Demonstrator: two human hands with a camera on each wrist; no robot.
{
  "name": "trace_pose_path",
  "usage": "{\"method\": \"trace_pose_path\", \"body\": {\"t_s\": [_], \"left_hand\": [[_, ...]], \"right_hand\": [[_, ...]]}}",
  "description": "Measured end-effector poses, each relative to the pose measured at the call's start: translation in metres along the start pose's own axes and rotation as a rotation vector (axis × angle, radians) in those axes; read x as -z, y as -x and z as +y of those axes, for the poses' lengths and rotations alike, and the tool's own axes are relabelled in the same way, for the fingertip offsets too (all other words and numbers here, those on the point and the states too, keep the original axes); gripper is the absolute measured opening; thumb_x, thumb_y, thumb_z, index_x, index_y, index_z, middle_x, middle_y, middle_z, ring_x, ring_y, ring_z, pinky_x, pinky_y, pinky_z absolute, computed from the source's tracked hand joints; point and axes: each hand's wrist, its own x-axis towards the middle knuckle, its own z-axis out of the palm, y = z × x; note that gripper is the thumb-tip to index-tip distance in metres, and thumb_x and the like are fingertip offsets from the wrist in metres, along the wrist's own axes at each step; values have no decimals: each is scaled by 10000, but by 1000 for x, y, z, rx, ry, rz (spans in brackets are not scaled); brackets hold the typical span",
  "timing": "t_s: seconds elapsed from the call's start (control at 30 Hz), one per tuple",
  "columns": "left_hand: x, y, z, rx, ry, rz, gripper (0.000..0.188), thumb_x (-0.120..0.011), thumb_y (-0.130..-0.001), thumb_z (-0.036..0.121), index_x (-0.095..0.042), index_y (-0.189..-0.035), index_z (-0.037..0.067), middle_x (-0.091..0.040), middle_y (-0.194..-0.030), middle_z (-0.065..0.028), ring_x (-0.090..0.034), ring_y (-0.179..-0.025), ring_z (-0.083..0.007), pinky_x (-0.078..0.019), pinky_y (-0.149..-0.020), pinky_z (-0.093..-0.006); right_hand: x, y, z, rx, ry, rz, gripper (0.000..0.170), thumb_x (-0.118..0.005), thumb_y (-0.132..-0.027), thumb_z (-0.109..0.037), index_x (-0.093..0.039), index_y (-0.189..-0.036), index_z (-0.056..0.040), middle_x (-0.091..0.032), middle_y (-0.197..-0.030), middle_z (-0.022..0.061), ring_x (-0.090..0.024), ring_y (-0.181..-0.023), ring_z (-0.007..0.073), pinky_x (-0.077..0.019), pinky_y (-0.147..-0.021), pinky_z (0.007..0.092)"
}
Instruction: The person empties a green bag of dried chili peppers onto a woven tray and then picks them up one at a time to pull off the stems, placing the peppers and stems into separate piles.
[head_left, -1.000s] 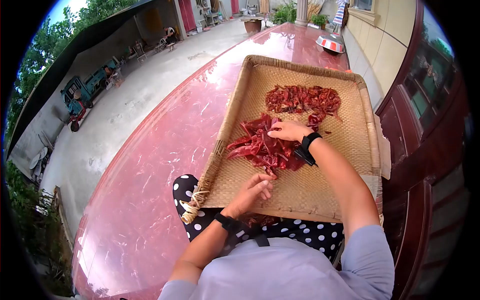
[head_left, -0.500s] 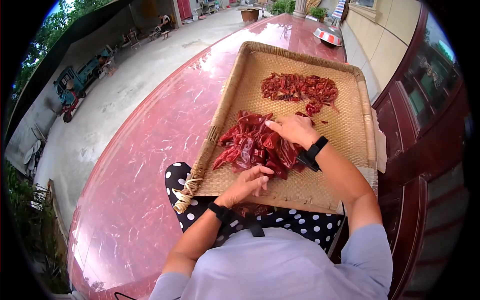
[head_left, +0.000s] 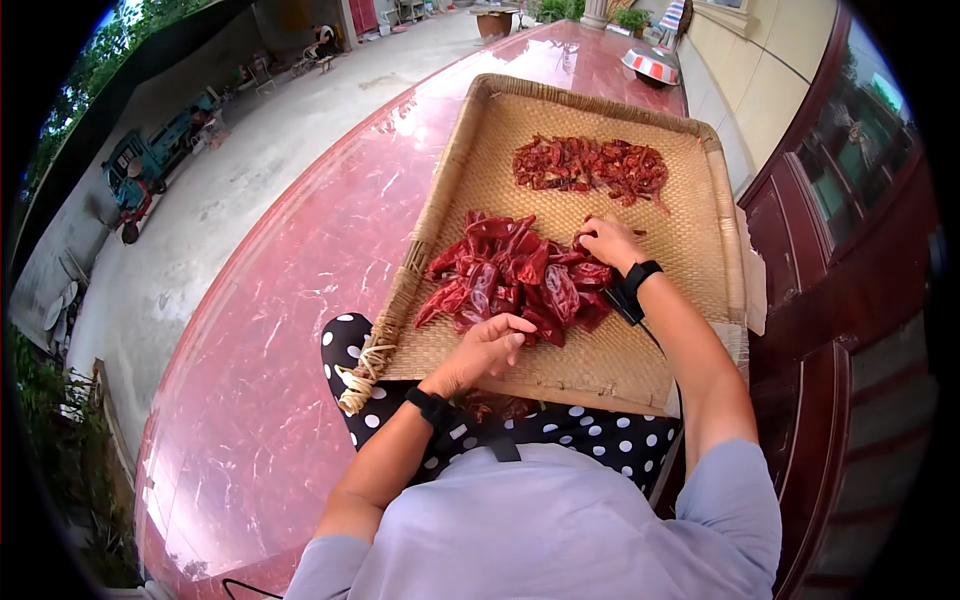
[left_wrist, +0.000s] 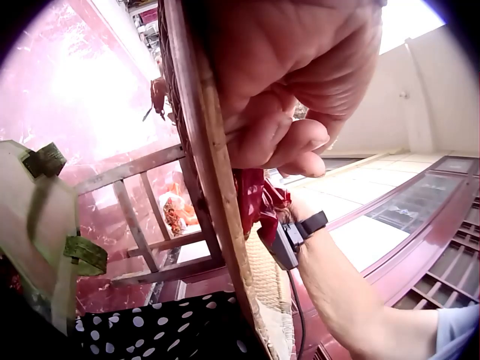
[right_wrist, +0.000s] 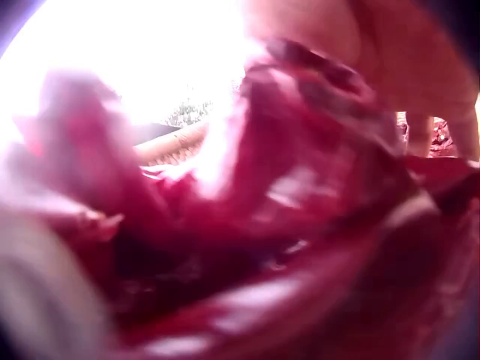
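A heap of large, glossy dried red chili peppers lies on the near half of a woven tray. At the heap's far right edge, my right hand curls its fingers over a dark red chili that shows at the fingertips. The right wrist view is blurred and filled by red pepper skins, with part of the hand above. My left hand hovers by the heap's near edge, fingers loosely bent; in the left wrist view its fingers hold nothing visible, with peppers beyond them.
A patch of smaller chili pieces is spread on the tray's far half. The tray has a raised rim and sits over the person's polka-dot trousers. A shiny red surface extends left; a dark red door stands right.
My right hand has moved from the top of the heap to its right edge, and the loose chilies there are now at or under it. My left hand stays near the heap's front.
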Motion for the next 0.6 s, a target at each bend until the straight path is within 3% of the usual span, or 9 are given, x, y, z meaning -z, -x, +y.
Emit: {"method": "trace_pose_path", "body": {"t_s": [0.07, 0.17, 0.3, 0.33, 0.37, 0.43, 0.47, 0.57, 0.6], "left_hand": [[2, -3, 1, 2, -3, 1, 224, -581, -1005, 186, -618, -1196, 75, -543, -696, 42, -399, -507, -14, -318, -472, -176], [4, -4, -5, -26, -19, -9, 238, -587, -1005, 201, -613, -1197, 62, -559, -716, 25, -420, -511, -24, -349, -481, -178], [3, -6, -8, -83, -63, -1, 228, -579, -1006, 189, -611, -1190, 59, -574, -753, 15, -444, -537, -31, -381, -514, -183], [3, -5, -9, -97, -73, 1, 226, -577, -1006, 185, -611, -1190, 58, -578, -761, 12, -449, -543, -31, -388, -522, -184], [2, -5, -8, -98, -79, 2, 227, -575, -1006, 185, -610, -1189, 56, -579, -765, 11, -452, -548, -31, -393, -529, -185], [3, -3, -7, -99, -89, 2, 228, -573, -1007, 185, -609, -1188, 52, -583, -772, 9, -459, -557, -30, -403, -542, -188], [4, -3, -9, -101, -78, -5, 241, -574, -1008, 199, -606, -1195, 49, -585, -772, 8, -459, -554, -33, -401, -539, -189], [6, -5, -10, -120, -58, -25, 269, -580, -1008, 225, -601, -1205, 42, -591, -769, 1, -458, -538, -41, -394, -523, -187], [6, -4, -11, -113, -57, -29, 286, -577, -1009, 240, -597, -1211, 39, -593, -767, -3, -456, -530, -44, -390, -516, -189]], "right_hand": [[-4, 6, -3, 37, -81, -109, 284, -656, -882, -265, -713, -1117, -116, -561, -1259, 216, -509, -1214, 393, -435, -1010, 453], [-23, 27, -8, 149, -33, -17, 287, -635, -899, -224, -698, -1160, -122, -551, -1274, 204, -545, -1168, 383, -445, -1000, 409], [-31, 48, -23, 188, -29, 18, 312, -590, -934, -251, -660, -1221, -149, -542, -1328, 135, -500, -1233, 367, -394, -1035, 508], [-17, 62, -38, 42, 64, 44, 301, -564, -951, -280, -658, -1219, -181, -544, -1337, 102, -494, -1233, 351, -358, -1020, 584], [-19, 59, -30, 109, 117, 211, 277, -547, -964, -304, -677, -1185, -200, -595, -1276, 68, -511, -1207, 338, -341, -1001, 607], [-8, 51, -18, 185, 49, 401, 263, -531, -975, -318, -695, -1144, -203, -647, -1184, 58, -569, -1107, 339, -390, -974, 538], [1, 48, -17, 262, -80, 453, 235, -530, -986, -256, -700, -1096, -135, -672, -1114, 51, -625, -1005, 293, -466, -897, 458], [8, 64, -21, 389, -729, 369, 192, -532, -989, -153, -680, -1071, -62, -665, -1099, 33, -654, -936, 213, -522, -794, 344], [20, 92, -38, 327, -974, 192, 221, -532, -990, -83, -596, -1194, -25, -648, -1073, 56, -656, -911, 142, -534, -750, 271]]}}
